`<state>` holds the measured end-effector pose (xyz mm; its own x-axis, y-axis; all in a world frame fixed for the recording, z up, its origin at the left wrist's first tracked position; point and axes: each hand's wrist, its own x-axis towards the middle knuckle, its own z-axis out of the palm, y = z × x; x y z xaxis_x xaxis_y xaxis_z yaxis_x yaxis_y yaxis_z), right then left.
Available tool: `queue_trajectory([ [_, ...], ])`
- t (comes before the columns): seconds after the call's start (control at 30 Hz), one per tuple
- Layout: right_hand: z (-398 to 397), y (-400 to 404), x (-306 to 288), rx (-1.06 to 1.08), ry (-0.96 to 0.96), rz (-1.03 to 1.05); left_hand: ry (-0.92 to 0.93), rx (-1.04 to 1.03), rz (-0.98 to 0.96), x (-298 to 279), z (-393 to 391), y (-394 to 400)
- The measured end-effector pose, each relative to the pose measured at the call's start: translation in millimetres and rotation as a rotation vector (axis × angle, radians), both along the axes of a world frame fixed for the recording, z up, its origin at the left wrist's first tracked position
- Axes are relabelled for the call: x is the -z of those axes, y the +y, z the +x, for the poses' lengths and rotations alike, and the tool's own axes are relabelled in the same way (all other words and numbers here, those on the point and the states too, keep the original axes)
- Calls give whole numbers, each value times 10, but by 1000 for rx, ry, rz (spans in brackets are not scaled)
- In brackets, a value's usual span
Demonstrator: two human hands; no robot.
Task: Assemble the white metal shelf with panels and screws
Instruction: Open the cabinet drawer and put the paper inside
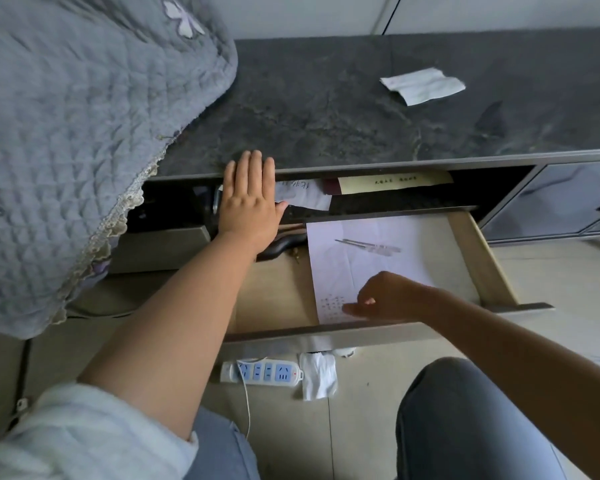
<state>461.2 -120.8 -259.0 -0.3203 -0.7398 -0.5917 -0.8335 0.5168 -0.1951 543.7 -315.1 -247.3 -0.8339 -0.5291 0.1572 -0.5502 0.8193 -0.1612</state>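
Here, left hand [250, 199] lies flat, fingers straight and together, fingertips on the front edge of the dark stone-look cabinet top [326, 109], palm over the gap above the pulled-out drawer [478, 258]. Right hand [378, 299] is inside the drawer, fingers curled, thumb and forefinger pinching at the lower part of a white printed sheet [354, 258]; whether it actually holds the paper, cannot tell. Small metal tweezers [357, 243] lie on the sheet's upper part. Behind it, a yellowish envelope [395, 181] and a handwritten note [305, 194] sit at the drawer's back. Folded white paper [423, 85] on the cabinet top, far right. Quilted grey cover [66, 133] hangs over the left side. Power strip [262, 373] on the floor under the drawer. Shelf parts and screws not in view.
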Motion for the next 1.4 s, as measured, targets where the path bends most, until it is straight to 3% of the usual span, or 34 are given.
queue_trajectory([
  [0.07, -118, -93, 48, 63, 19, 25, -24, -20, 7, -16, -8, 45],
  [0.2, -386, -274, 425, 237, 264, -3, -112, -57, -16, -70, -4, 74],
  [0.33, -471, -362, 709, 449, 311, 29, -182, -109, -66, -76, -44, 101],
  [0.47, -560, -387, 772, 470, 306, -34, -208, -122, -86, -78, -51, 64],
  [0.6, -481, -332, 761, 453, 275, 11, -165, -118, -52, -53, -75, 70],
  [0.7, -421, -381, 587, 409, 310, -89, -154, -138, -21, -48, -75, 65],
  [0.8, -325, -359, 320, 167, 303, -110, -135, -111, -13, -91, -62, 57],
  [0.97, -114, -14, -42, -197, 119, 106, -104, -72, 28, -147, -73, 88],
  [1.17, 117, 45, 89, -261, 56, 127, -120, 33, 61, -140, 75, 13],
  [1.4, 25, -210, 62, -31, 284, -37, -44, 123, 68, -90, 136, -83],
])
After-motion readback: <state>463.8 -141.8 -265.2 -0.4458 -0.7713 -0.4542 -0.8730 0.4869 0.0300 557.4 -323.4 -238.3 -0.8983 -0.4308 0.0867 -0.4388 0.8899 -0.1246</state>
